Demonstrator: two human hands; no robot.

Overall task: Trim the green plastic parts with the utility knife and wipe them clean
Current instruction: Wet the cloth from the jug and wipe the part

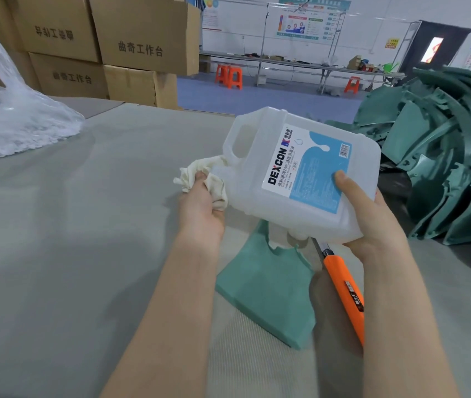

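Many boxes (142, 38) back the grey table (70, 225) (stools (228, 76) beyond); left fingers (199, 177) clutch rag (195, 167), right fingers (344, 182) grip jug (247, 182).

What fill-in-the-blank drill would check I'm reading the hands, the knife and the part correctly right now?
The left hand grips a crumpled cream ____. The right hand holds a tilted translucent ____ labelled DEXCON. The utility knife lying on the table has a body coloured ____. Beside the knife lies a flat plastic part coloured ____.
Missing words: cloth; jug; orange; green.
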